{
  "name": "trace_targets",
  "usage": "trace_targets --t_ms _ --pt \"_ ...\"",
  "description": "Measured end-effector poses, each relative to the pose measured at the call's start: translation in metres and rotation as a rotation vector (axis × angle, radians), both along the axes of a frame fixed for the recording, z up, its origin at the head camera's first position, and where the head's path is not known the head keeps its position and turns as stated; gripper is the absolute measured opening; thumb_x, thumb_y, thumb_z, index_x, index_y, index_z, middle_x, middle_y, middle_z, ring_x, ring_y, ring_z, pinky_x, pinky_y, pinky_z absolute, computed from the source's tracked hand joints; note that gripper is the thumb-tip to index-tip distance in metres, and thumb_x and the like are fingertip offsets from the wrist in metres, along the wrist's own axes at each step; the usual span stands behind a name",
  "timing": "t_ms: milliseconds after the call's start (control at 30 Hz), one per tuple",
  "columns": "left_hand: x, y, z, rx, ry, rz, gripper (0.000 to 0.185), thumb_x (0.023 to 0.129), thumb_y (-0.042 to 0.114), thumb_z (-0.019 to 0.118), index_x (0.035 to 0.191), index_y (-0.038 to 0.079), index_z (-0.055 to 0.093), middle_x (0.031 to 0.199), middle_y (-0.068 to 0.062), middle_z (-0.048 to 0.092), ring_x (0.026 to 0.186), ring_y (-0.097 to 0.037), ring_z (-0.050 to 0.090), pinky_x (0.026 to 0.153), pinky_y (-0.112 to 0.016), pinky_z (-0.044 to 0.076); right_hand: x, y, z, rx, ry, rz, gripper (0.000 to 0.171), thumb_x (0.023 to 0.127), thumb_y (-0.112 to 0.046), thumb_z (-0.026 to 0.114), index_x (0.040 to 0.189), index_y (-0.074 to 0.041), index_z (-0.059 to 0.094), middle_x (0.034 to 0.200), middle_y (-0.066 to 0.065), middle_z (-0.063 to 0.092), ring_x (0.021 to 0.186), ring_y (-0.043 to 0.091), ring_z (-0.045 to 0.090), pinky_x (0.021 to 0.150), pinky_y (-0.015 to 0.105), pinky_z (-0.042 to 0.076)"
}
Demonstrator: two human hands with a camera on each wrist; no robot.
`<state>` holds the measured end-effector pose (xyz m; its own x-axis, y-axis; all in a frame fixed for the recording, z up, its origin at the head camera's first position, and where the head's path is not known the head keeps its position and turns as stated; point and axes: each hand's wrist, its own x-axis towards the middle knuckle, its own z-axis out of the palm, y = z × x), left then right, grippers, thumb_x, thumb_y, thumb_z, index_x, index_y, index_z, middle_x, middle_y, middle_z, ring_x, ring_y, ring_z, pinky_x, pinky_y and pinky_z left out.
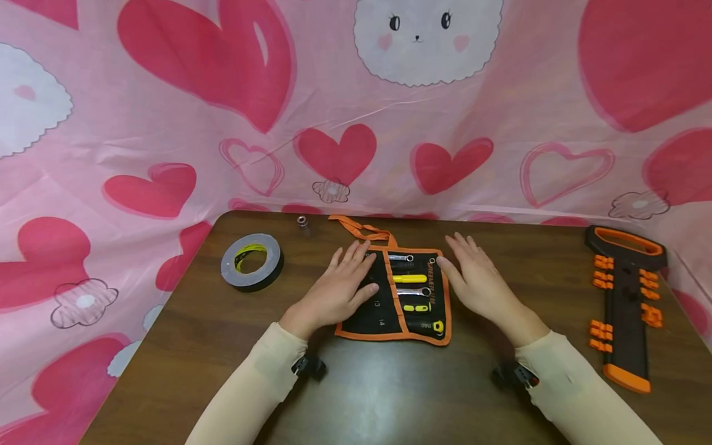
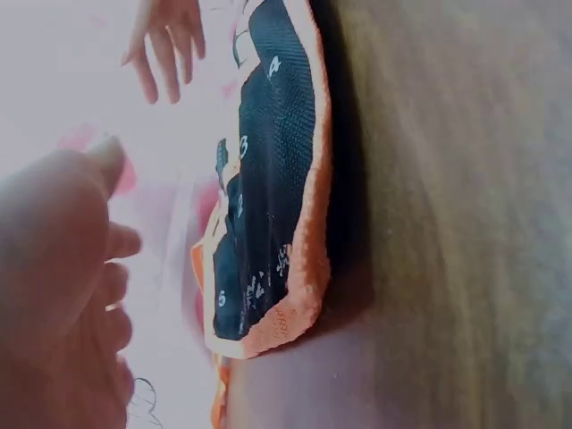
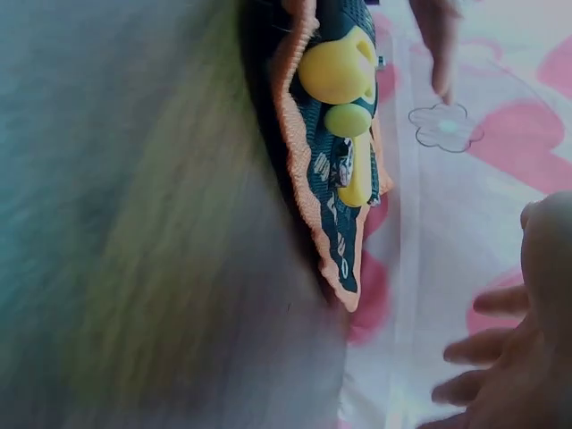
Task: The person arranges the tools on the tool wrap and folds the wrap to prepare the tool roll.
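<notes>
While both hands (image 1: 334, 287) (image 1: 478, 281) flank it, the tool pouch (image 1: 384, 309) lies lengthwise front-to-back

- The left hand (image 1: 337, 288) is lying palm down, its fingers straight and slightly spread.
- The right hand (image 1: 477, 279) is lying palm down likewise, its fingers extended.
- Both forearms are reaching forward in cream sleeves, angling inward toward each other.

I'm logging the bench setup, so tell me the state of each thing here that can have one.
Tool pouch: unrolled flat, wrenches in its pockets.
Left hand: open, fingers resting on the pouch's left part.
Right hand: open, at the pouch's right edge.
Tape roll: lying flat.
Orange-black rack: lying flat.
</notes>
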<state>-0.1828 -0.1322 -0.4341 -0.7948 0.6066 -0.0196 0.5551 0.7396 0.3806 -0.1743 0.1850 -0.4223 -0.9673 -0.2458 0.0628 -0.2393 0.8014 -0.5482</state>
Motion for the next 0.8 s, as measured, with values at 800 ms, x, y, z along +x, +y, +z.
trace_targets --t_ms 800 --pt "0.023 0.012 0.015 -0.162 0.366 0.238 0.094 0.104 0.074 0.042 0.175 0.017 0.018 0.183 -0.011 0.002 0.169 -0.043 -0.007 0.130 -0.075 -0.005 0.053 0.002 0.019 0.360 0.182 -0.095 0.093 0.106 -0.069 0.048 0.176 -0.021 0.009 0.181 0.026 -0.003 0.163 0.054 -0.021 0.116 0.087 -0.021"
